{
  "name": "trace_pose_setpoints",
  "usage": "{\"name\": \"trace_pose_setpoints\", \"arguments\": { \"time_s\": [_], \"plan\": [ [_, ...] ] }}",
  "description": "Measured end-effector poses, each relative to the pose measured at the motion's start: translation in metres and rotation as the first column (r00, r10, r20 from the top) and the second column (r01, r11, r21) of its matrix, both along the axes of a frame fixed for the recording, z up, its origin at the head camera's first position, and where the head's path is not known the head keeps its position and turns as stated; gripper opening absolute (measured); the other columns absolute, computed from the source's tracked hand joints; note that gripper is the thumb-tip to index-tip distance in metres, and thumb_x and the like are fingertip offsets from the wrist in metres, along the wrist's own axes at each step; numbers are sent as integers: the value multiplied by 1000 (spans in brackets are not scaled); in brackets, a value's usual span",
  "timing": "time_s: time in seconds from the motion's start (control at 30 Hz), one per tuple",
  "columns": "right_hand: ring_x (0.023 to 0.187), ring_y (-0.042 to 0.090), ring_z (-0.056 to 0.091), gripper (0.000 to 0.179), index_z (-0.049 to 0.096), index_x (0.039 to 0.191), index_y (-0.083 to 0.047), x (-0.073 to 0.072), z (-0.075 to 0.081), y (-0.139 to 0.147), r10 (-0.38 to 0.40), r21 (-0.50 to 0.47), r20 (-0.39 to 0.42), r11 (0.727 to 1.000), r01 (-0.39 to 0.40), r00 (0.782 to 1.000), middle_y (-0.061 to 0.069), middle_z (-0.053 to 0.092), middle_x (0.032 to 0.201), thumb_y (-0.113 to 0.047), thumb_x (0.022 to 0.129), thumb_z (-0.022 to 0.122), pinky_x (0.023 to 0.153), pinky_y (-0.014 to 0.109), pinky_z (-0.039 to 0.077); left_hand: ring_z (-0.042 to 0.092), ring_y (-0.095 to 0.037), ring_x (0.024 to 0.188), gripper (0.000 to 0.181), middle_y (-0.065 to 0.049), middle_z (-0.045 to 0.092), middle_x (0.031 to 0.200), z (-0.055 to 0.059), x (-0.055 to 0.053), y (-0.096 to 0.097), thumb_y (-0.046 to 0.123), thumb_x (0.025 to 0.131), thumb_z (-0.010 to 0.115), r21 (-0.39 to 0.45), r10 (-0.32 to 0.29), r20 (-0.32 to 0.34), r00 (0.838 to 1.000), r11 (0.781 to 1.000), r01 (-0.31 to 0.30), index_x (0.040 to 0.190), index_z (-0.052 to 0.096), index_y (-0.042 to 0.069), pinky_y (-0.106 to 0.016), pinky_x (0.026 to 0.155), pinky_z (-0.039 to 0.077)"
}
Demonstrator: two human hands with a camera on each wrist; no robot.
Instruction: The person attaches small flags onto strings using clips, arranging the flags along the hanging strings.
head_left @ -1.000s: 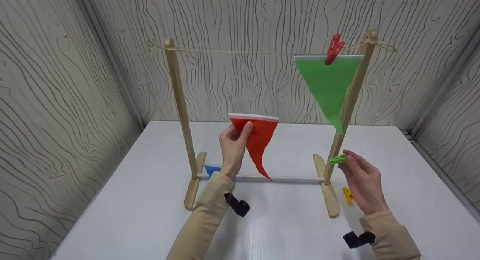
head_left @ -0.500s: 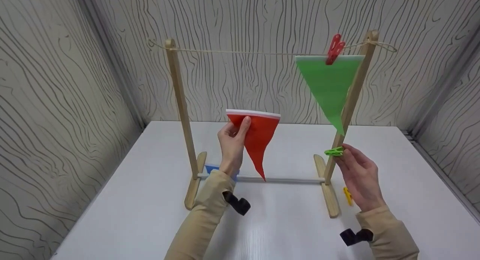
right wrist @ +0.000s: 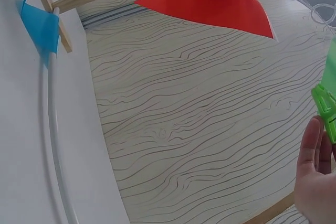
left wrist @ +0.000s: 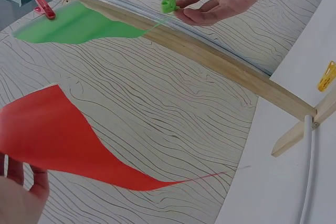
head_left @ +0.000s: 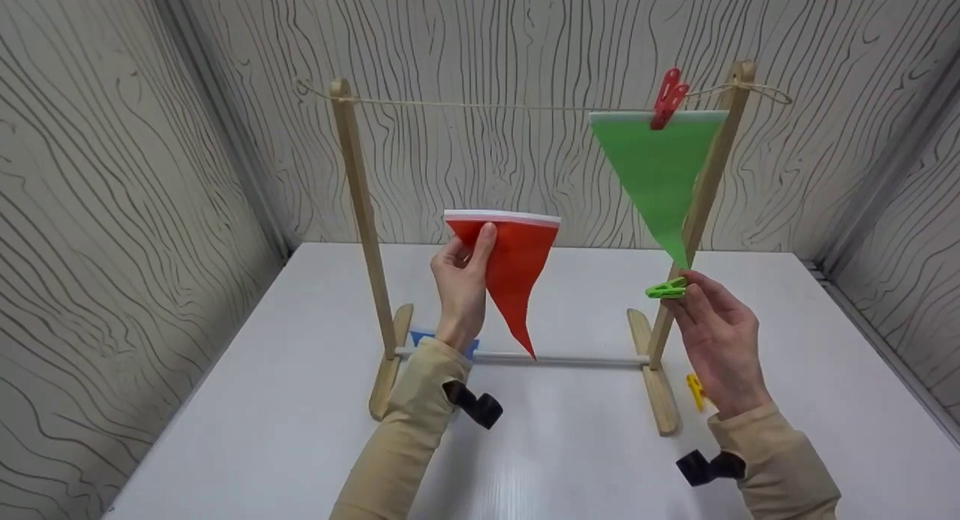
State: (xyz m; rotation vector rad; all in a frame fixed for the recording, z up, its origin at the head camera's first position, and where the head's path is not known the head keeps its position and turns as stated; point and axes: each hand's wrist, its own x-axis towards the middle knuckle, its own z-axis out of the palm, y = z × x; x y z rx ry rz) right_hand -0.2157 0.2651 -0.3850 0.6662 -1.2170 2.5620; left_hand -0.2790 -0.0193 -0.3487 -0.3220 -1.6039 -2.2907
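Observation:
My left hand pinches a red triangular pennant near its white top edge, thumb in front. The pennant hangs below the string, its tip curling down. In my right hand a green clothespin is pinched between thumb and fingers, just under the tip of a green pennant. That green pennant hangs at the right end of the string, held by a red clothespin. The left wrist view also has the green clothespin in my right fingertips.
Two wooden posts on feet carry the string, joined low down by a white rod. A blue pennant lies over the rod at the left. A yellow clothespin lies on the white table beside the right foot.
My left hand has raised the red pennant slightly toward the string. My right hand has moved up and a little left with the green clothespin, closer to the green pennant's tip.

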Motion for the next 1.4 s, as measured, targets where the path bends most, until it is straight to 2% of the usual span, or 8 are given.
{"name": "trace_pose_setpoints", "arguments": {
  "time_s": [0.2, 0.37, 0.47, 0.67, 0.83, 1.07, 1.4],
  "plan": [
    [110, 16, 70, 30, 66, 124, 2, 0, 10, -9, -17, -24, -24, 1000, 17, 1000, 9, 65, 119, 3, 104, 43, 102, 25, 52, 70, -26, 106, 35, -16, 69, 121, 6, 3, 0, 22, 101, 61, 13, -6, -31, 1000, 1000, 6, 130, 62, 5, -41, 90, 61],
    [110, 17, 70, 29, 66, 123, 2, 1, 20, -14, -29, -42, -46, 999, 28, 999, 10, 64, 120, 4, 104, 44, 103, 25, 51, 69, -27, 108, 37, -15, 68, 123, 12, 6, 0, 24, 100, 62, 34, -15, -31, 999, 999, 16, 132, 60, 6, -42, 91, 60],
    [111, 17, 70, 30, 66, 124, 2, 1, 26, -17, -23, -40, -64, 999, 21, 998, 10, 64, 120, 5, 103, 44, 103, 25, 51, 69, -27, 109, 38, -14, 68, 123, 16, 6, -1, 26, 100, 62, 47, -23, -25, 999, 999, 24, 133, 60, 7, -42, 91, 60],
    [107, 20, 71, 29, 66, 122, 4, -3, 41, -24, 14, -56, -96, 998, -19, 995, 12, 65, 116, 7, 102, 46, 100, 26, 54, 71, -25, 104, 32, -15, 69, 118, 21, 5, -3, 18, 101, 60, 91, -41, -49, 998, 995, 45, 131, 60, 5, -43, 88, 61],
    [105, 21, 72, 26, 67, 120, 5, -11, 54, -33, -4, -74, -77, 997, -1, 997, 13, 63, 115, 7, 101, 49, 100, 25, 54, 70, -25, 105, 32, -15, 69, 118, 24, 2, -3, 17, 102, 58, 115, -56, -53, 997, 991, 62, 132, 60, 4, -42, 90, 60],
    [102, 20, 72, 23, 69, 117, 3, -18, 72, -41, -73, -104, -19, 992, 71, 997, 13, 61, 116, 5, 98, 55, 95, 23, 56, 68, -25, 109, 33, -16, 67, 123, 29, -1, -3, 16, 102, 57, 114, -65, -52, 997, 991, 70, 133, 59, 3, -41, 96, 58],
    [102, 21, 71, 20, 68, 114, 2, -28, 97, -46, -60, -87, -37, 995, 57, 997, 13, 59, 115, 1, 97, 60, 95, 24, 56, 66, -25, 111, 33, -13, 68, 121, 38, -2, -4, 16, 102, 58, 140, -78, -68, 995, 986, 87, 133, 58, 3, -41, 99, 57]
  ]
}}
